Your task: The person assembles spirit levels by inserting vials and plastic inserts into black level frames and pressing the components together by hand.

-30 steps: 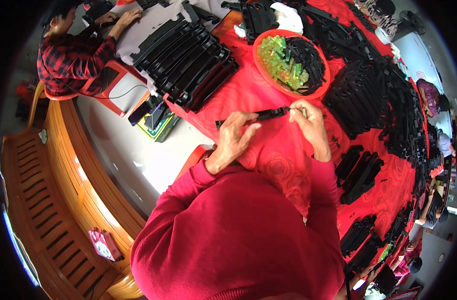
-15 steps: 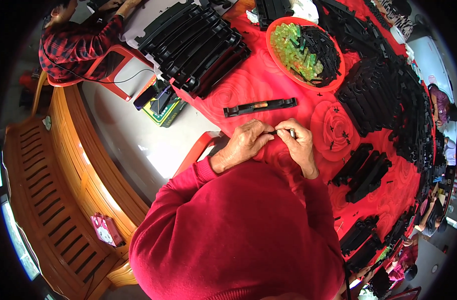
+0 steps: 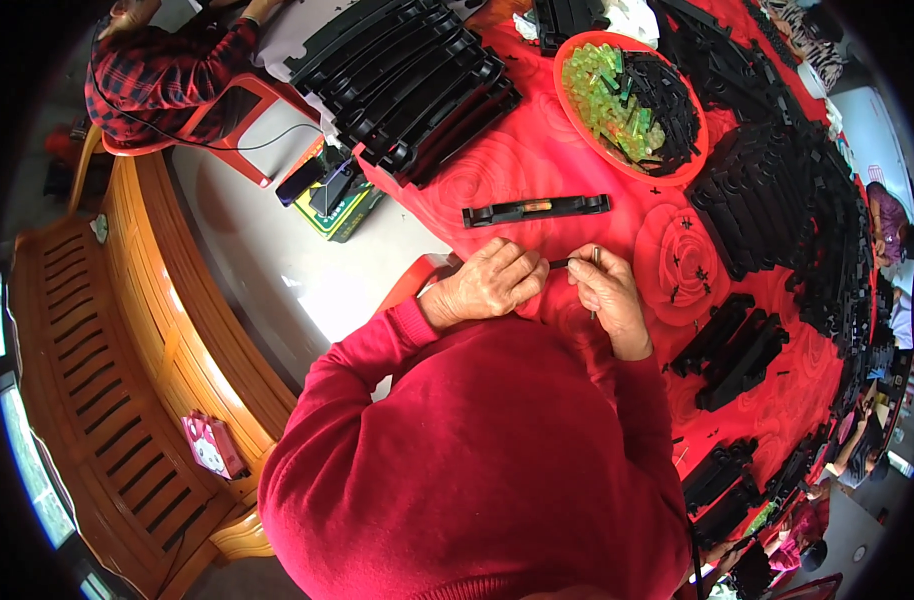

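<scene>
My left hand (image 3: 489,283) is closed, its fingers curled round one end of a small narrow black plastic piece (image 3: 559,264). The other end of that piece reaches to the fingertips of my right hand (image 3: 613,292). Closed in a pinch, the right hand also has a slim metal-looking tool (image 3: 596,256) between its fingers; part of it sticks up past the knuckles, and I cannot make out its kind. Just beyond both hands, a long black plastic bracket (image 3: 537,208) with a small orange-brown insert at its middle lies on the red tablecloth (image 3: 457,185).
A red basin (image 3: 567,110) of yellow-green pieces and black strips stands at the far right. Stacked black housings (image 3: 407,90) rise at the far left. More black parts (image 3: 732,350) lie to the right. A person in a checked shirt (image 3: 167,85) sits at far left, near a wooden bench (image 3: 127,400).
My hands have drawn slightly apart, baring more of the black piece between them. My left fingers have curled further over, and the tool stands more upright. The whole view has shifted a little.
</scene>
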A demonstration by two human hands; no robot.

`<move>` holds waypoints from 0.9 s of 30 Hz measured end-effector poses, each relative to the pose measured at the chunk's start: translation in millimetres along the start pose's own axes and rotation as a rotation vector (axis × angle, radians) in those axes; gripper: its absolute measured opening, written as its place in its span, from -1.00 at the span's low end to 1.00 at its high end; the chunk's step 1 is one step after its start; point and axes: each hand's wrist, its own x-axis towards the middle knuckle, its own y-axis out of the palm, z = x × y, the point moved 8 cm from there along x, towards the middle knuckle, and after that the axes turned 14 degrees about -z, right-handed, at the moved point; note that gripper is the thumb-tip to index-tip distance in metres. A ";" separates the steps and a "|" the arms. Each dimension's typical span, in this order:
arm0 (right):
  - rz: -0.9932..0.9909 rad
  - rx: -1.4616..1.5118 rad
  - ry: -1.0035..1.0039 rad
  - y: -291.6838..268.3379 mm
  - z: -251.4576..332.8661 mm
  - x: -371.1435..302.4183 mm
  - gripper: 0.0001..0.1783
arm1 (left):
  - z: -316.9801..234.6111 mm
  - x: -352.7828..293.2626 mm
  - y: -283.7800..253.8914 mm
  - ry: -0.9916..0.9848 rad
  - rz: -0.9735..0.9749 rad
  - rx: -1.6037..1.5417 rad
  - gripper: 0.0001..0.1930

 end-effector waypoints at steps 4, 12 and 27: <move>-0.017 -0.083 0.042 -2.8 -5.2 5.8 -0.89 | 0.8 -5.6 -1.1 0.111 -0.004 0.021 -0.66; 0.010 -0.015 0.091 4.0 -4.8 10.6 -0.90 | 14.7 -11.2 -3.4 0.039 -0.006 0.000 -0.72; -0.139 -0.397 -0.443 18.7 31.8 74.4 -0.89 | 72.6 -49.3 4.2 -0.466 -0.065 0.099 -0.60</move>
